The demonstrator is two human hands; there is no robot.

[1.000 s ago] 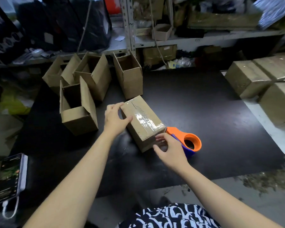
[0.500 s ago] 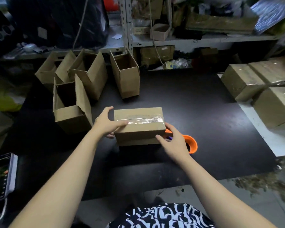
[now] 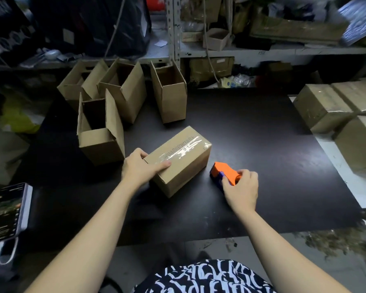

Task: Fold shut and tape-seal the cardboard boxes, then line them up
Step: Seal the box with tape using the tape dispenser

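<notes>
Brown boxes on a black table, an orange dispenser (blue underneath), black-and-white patterned clothing.

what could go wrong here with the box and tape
The tape on the box looks wrinkled, so the seam might lift. The left hand grips only one end; swinging the box could knock the open box beside it. The right hand grips the tape dispenser, blade hidden; fingers might catch it.
</notes>
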